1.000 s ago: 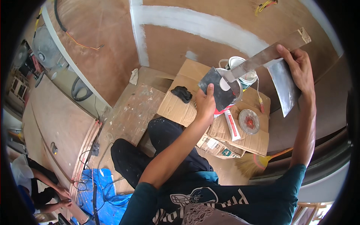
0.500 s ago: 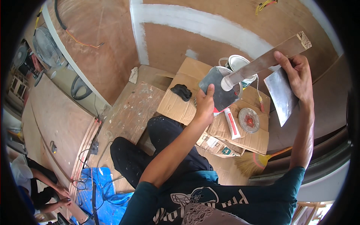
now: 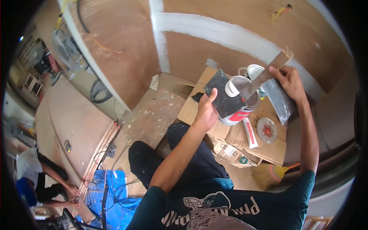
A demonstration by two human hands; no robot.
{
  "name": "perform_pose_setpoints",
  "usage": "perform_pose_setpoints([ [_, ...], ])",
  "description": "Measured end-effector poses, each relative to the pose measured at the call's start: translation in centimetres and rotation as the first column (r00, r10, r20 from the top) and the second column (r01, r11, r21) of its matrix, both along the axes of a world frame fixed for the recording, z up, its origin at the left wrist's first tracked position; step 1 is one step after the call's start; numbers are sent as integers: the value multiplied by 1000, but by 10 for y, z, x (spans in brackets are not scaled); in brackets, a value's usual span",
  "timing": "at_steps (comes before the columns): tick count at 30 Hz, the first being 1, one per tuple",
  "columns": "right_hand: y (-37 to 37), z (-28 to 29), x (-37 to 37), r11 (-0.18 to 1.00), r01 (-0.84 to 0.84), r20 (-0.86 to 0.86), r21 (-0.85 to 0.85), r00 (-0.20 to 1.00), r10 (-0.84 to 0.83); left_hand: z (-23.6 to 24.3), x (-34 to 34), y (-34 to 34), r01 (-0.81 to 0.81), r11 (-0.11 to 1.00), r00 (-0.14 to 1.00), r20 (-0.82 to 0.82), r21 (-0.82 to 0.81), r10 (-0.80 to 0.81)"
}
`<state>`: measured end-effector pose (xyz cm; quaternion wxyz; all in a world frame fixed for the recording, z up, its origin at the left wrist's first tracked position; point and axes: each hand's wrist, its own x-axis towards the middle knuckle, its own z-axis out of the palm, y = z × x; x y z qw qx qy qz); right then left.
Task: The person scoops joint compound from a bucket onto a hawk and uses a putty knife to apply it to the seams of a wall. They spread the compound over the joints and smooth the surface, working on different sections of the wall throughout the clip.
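Note:
My left hand (image 3: pixel 207 110) grips a dark flat plate (image 3: pixel 223 104) bearing a white putty blob (image 3: pixel 232 89) and a small red dab (image 3: pixel 242 100), over an open can (image 3: pixel 238 116). My right hand (image 3: pixel 288 85) holds a flat strip (image 3: pixel 279 60), its lower end at the plate beside the putty, and a shiny metal sheet (image 3: pixel 279 102) hanging beneath the fingers. Behind stands a white bucket (image 3: pixel 254 69). A white-and-red tube (image 3: pixel 249 132) and a round lid with red paste (image 3: pixel 267 134) lie on cardboard (image 3: pixel 191 112), where a black lump (image 3: pixel 197 96) is partly hidden.
Plywood walls surround the spot. A straw broom (image 3: pixel 264 175) lies right of the cardboard. At left are stacked boards (image 3: pixel 73 119), a fan (image 3: pixel 61 46), cables and a blue tarp (image 3: pixel 111 207). Another person (image 3: pixel 28 166) works at the lower left, hands on a board.
The strip now stands steeper, its lower end shifted from on the white blob to beside it. My right hand has come leftward. The camera view has shifted a little.

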<state>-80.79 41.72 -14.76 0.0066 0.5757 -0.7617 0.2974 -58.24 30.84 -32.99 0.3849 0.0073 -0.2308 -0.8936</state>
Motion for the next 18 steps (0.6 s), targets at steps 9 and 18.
perform_pose_setpoints([
  [9,0,-81,1,997,-1,183,-71,983,14,3,173,-10,-272,949,960,-21,159,279],
  [18,-33,-245,222,741,-639,940,205,-84,-332,-37,338,85,-779,460,575,193,426,795],
])
